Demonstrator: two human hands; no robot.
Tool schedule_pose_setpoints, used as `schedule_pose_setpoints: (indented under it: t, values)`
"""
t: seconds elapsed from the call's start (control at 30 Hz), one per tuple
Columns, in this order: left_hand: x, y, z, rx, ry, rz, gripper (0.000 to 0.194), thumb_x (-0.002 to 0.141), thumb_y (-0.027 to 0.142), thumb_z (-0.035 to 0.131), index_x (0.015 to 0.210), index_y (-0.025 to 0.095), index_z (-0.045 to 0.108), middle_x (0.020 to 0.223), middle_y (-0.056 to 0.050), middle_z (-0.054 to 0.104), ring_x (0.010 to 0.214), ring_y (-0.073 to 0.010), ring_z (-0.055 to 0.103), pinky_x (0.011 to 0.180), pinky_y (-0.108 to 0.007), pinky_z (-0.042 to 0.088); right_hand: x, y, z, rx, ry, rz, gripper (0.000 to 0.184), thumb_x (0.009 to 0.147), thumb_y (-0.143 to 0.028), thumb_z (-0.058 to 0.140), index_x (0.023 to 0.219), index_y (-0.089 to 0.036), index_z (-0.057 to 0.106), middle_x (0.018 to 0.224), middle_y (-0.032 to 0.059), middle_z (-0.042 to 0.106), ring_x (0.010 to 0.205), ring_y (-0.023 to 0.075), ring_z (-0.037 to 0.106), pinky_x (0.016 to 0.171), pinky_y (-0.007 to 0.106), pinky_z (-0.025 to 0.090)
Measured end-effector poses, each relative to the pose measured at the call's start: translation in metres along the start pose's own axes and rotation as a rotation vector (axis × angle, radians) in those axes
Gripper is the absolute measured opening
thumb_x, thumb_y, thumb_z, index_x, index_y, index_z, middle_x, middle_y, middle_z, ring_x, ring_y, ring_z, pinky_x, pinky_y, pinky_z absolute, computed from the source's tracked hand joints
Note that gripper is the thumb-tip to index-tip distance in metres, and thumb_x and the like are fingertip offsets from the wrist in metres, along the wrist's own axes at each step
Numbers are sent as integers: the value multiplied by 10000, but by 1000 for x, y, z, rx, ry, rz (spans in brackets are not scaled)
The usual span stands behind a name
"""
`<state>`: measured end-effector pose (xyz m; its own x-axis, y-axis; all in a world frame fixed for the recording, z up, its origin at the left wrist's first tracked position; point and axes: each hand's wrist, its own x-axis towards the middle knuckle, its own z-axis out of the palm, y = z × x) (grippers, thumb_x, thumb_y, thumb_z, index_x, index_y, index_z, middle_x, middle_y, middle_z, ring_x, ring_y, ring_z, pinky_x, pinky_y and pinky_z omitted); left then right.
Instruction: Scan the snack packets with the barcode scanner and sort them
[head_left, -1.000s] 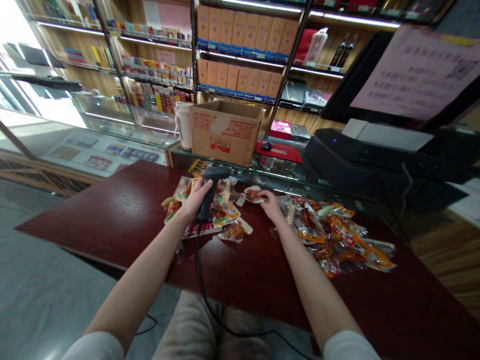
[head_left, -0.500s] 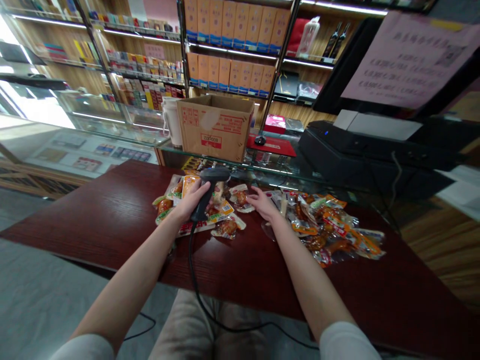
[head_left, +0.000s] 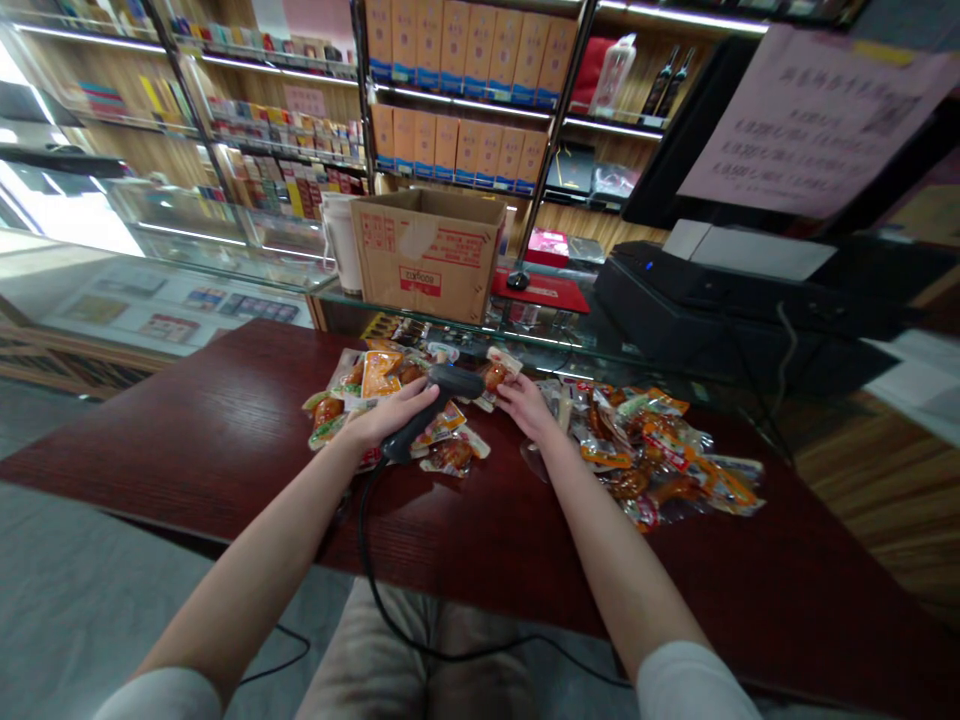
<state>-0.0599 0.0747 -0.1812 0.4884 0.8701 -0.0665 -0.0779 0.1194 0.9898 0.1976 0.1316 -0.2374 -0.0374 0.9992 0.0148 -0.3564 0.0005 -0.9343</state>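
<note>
My left hand [head_left: 386, 417] is wrapped round the handle of a black corded barcode scanner [head_left: 456, 380], whose head points to the right. Between the fingers of my right hand [head_left: 523, 408] is a small vacuum-sealed snack pack [head_left: 496, 374] with brown food inside, lifted in front of the scanner's head. Under and behind the scanner lies a pile of similar sealed food packs [head_left: 382, 372]. One pack [head_left: 455, 453] lies at the near edge of that pile. A second heap of sealed food packs [head_left: 660, 450] spreads to the right of my right forearm.
The dark wooden table [head_left: 465, 540] carries both heaps. Behind it, a glass counter holds an open cardboard box [head_left: 427, 260], a white container [head_left: 343, 243] and a mouse [head_left: 517, 280]. A black machine [head_left: 735, 300] and a monitor with a pink sheet [head_left: 810, 125] stand right.
My right hand has picked up the small snack pack and raised it away from me. The scanner in my left hand has tilted and turned its head rightward, towards the pack.
</note>
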Motion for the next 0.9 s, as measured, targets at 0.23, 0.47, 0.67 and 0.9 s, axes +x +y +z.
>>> schedule_pose_setpoints:
  t: [0.23, 0.47, 0.67, 0.9]
  values:
    - [1, -3, 13, -2, 12, -17, 488, 776, 545, 719, 1083, 203, 555, 800, -38, 652, 495, -103, 545, 408, -210, 412, -1, -2, 3, -49, 16, -4, 410, 589, -248, 833, 749, -225, 455, 803, -37, 639, 849, 156, 684, 811, 337, 573]
    - [0, -5, 19, 15, 56, -33, 501, 769, 551, 722, 1076, 211, 520, 676, 17, 577, 469, -102, 504, 407, -217, 401, 3, 2, 1, -61, 11, -16, 423, 564, -292, 831, 763, -227, 463, 802, -48, 617, 821, 143, 673, 781, 303, 559]
    - [4, -3, 11, -6, 44, 34, 525, 761, 594, 709, 1040, 194, 517, 881, -49, 666, 516, -103, 560, 401, -215, 424, 5, -10, -6, -530, 153, -189, 402, 762, -296, 629, 1141, -243, 505, 789, -36, 625, 752, 162, 625, 739, 319, 518]
    - [-3, 16, -1, -48, 192, 68, 455, 815, 547, 675, 1028, 197, 478, 758, -10, 659, 469, -102, 545, 393, -209, 414, -24, -49, -6, -1696, 457, -209, 405, 905, -228, 484, 1292, -167, 589, 1219, 202, 634, 1181, 345, 537, 996, 496, 367]
